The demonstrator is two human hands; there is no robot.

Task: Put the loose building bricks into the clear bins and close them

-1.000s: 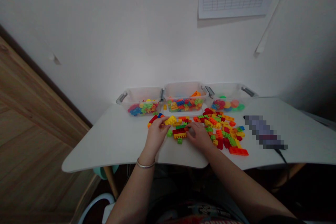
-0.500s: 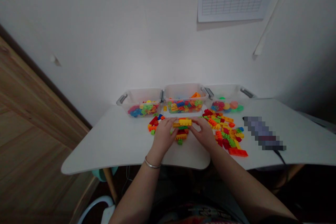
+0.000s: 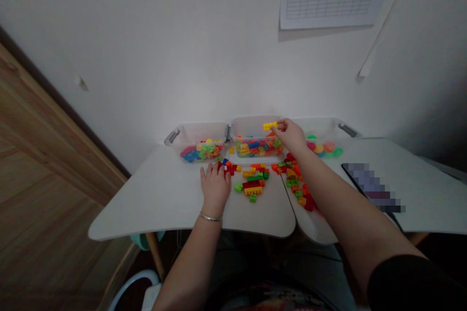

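A yellow toy brick [image 3: 270, 126] is pinched in the fingertips of my right hand [image 3: 291, 135], raised over the right part of the middle clear bin [image 3: 251, 129]. My left hand [image 3: 215, 185] lies over a small pile of red and blue bricks [image 3: 230, 170] with its fingers spread, palm down; it partly hides them. Between my hands sits a group of bricks on the table, among them a dark red and yellow stack [image 3: 252, 188], a green brick [image 3: 255, 178] and a small green brick [image 3: 253, 198].
Several loose bricks [image 3: 292, 183] lie to the right, partly behind my right forearm. A left clear bin [image 3: 200, 131] and a right clear bin [image 3: 324, 126] hold colourful pieces. A blurred dark-edged device [image 3: 372, 189] with a cable rests on the white table [image 3: 146, 199].
The yellow brick, earlier between both hands over the table, has gone up and away to the middle bin in my right hand. My left hand has let go and moved left onto the pile.
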